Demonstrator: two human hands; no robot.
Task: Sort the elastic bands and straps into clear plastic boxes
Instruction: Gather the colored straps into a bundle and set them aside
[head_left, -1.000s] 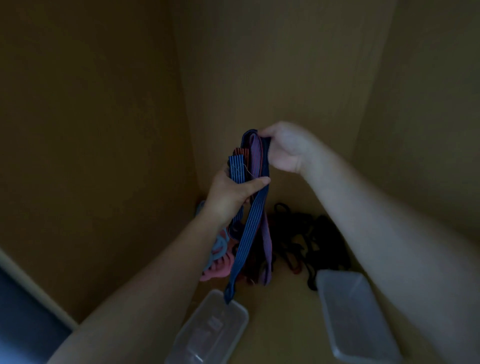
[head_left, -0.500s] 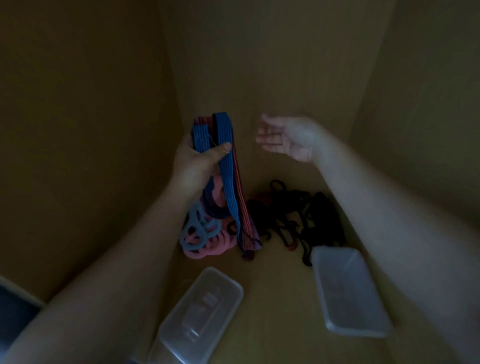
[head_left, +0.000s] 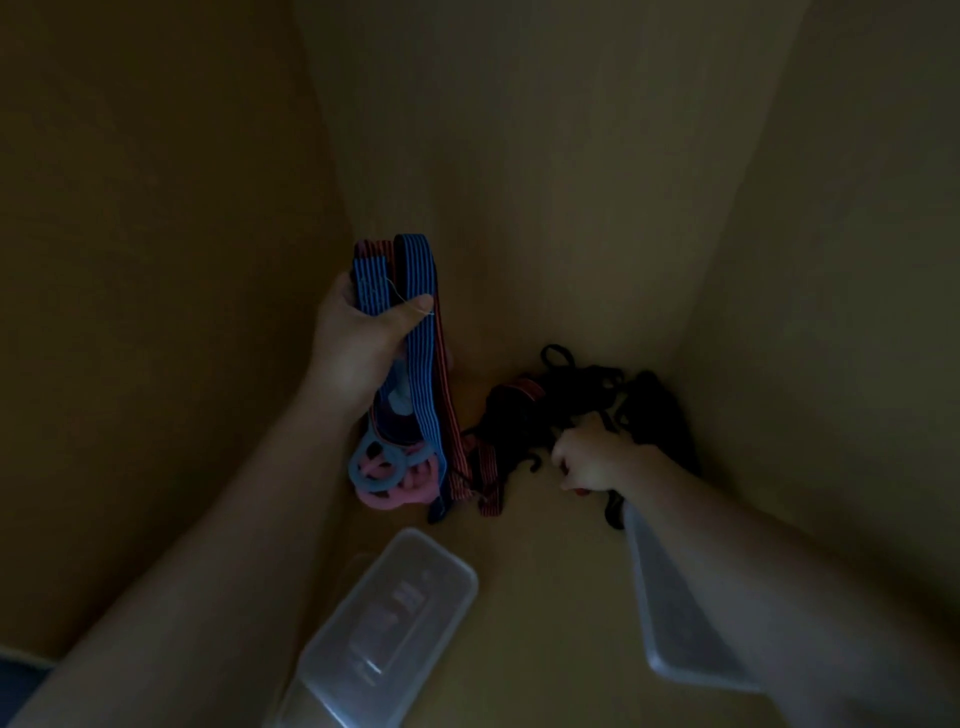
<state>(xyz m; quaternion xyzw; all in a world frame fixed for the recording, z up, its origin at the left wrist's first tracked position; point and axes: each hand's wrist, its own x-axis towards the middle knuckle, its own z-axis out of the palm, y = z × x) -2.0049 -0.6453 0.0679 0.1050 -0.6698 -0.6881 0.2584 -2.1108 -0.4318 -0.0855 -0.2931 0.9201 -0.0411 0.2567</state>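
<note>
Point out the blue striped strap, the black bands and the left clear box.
blue striped strap (head_left: 423, 395): head view, hanging stretch
black bands (head_left: 571, 400): head view, tangle's middle
left clear box (head_left: 447, 550): head view, far rim

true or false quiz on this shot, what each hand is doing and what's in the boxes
1. The left hand holds blue striped straps up off the pile. True.
2. The right hand is raised in the air, touching nothing. False: it is down at the black tangle, fingers curled into it.
3. Both clear boxes are packed with bands. False: no bands show in the left box or the right box, which the right arm partly hides.
4. Pink rings and a blue ring lie below the left hand. True.
</note>
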